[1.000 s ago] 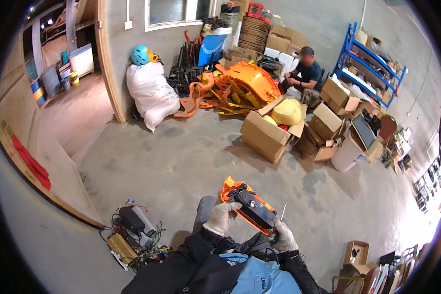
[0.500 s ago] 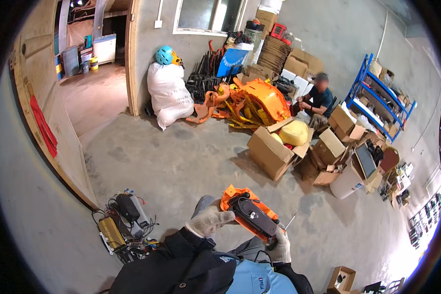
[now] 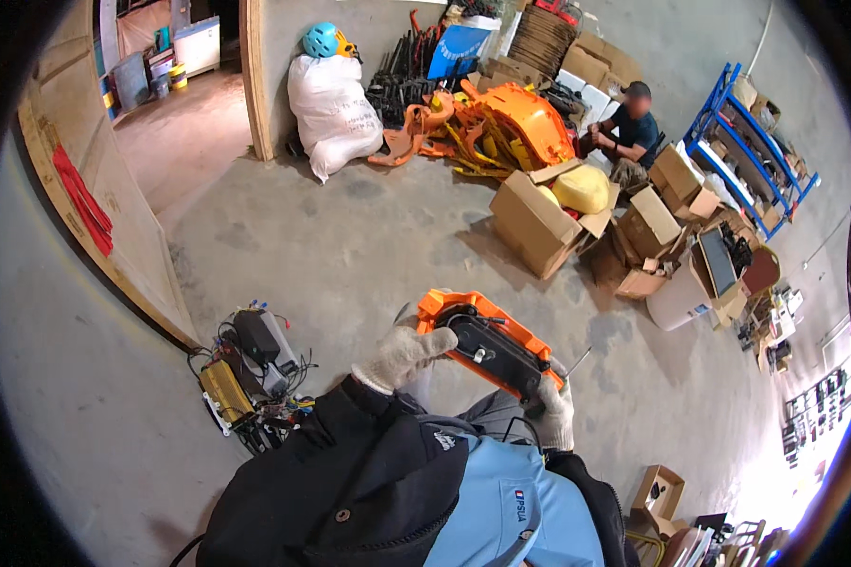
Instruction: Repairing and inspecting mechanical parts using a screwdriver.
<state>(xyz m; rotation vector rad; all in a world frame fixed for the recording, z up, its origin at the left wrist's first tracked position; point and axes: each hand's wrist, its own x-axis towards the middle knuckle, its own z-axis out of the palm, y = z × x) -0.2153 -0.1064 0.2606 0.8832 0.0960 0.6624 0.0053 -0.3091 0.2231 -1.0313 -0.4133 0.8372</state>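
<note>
The orange and black housing [image 3: 487, 348] sits in mid-air above the person's lap, the gloved left hand [image 3: 402, 357] clamped on its upper end, the right hand [image 3: 553, 414] closed round the lower end and a thin tool [image 3: 577, 362]. A loose glove grip could drop it onto the concrete floor [image 3: 350, 246], near the wired batteries [image 3: 251, 369].

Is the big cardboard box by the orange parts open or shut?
Open: the box has its flaps spread, with a yellow part showing at its top.
</note>
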